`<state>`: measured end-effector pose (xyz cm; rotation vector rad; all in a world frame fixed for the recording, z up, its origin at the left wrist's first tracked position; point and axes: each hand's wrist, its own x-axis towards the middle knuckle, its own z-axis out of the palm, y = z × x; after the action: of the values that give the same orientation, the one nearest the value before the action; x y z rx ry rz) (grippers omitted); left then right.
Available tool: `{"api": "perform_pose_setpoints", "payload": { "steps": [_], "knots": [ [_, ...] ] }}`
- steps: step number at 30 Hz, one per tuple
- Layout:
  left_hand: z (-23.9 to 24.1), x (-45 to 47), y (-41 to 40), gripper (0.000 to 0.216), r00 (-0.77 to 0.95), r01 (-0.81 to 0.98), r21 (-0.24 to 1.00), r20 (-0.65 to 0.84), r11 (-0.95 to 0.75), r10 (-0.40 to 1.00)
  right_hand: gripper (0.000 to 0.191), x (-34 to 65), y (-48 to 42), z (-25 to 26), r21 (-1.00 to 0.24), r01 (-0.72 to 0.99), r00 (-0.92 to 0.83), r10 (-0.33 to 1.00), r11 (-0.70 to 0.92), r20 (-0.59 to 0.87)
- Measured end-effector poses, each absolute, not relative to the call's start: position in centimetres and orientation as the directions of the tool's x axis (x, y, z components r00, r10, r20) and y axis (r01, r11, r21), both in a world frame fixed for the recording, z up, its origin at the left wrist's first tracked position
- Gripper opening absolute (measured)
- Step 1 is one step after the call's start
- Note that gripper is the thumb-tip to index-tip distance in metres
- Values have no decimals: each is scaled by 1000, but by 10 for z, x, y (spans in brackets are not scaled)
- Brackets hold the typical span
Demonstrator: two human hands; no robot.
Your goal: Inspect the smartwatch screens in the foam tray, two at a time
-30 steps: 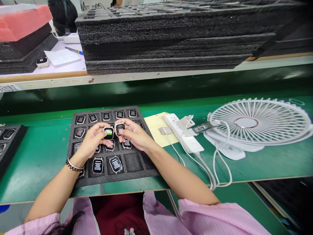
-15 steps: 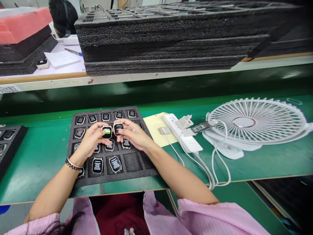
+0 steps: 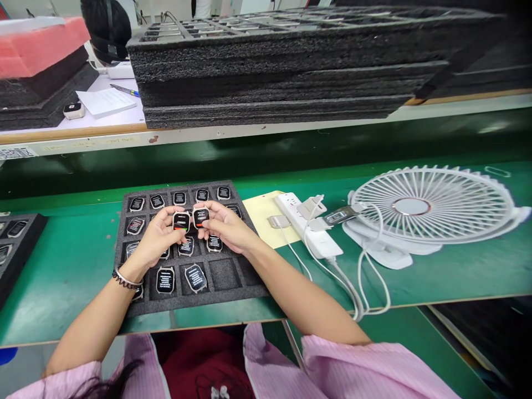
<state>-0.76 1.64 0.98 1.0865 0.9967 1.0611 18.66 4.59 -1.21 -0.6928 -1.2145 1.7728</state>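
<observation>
My left hand (image 3: 160, 235) grips a strapless smartwatch (image 3: 181, 220), its thumb over the lower part of the screen, where red and green show. Right beside it, my right hand (image 3: 224, 226) holds a second smartwatch (image 3: 201, 216), thumb at the lower edge of its screen near a red mark. Both watches are raised over a black foam tray (image 3: 245, 288) with square pockets. Most pockets contain similar watches with lit text, such as one watch (image 3: 165, 280) in the front row. My hands and forearms hide part of the tray.
To the right are a white power strip (image 3: 307, 224) with chargers, cables, a yellow sheet (image 3: 261, 213) and a white fan (image 3: 432, 205). Another foam tray (image 3: 37, 233) lies at the left edge. Stacked foam trays (image 3: 266, 77) stand on the shelf behind, and a person's head (image 3: 106, 30) shows beyond.
My left thumb has moved down across its watch, and that screen has gone from a white and green display to a mostly dark one with red and green. My right hand is nearly still.
</observation>
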Motion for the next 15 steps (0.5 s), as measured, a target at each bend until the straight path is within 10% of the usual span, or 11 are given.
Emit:
{"api": "perform_pose_setpoints", "payload": {
  "steps": [15],
  "knots": [
    [15, -9, 14, 42, 194, -191, 962, -156, 193, 968, 41, 188, 45, -13, -944, -300, -477, 878, -135, 26]
  ]
}}
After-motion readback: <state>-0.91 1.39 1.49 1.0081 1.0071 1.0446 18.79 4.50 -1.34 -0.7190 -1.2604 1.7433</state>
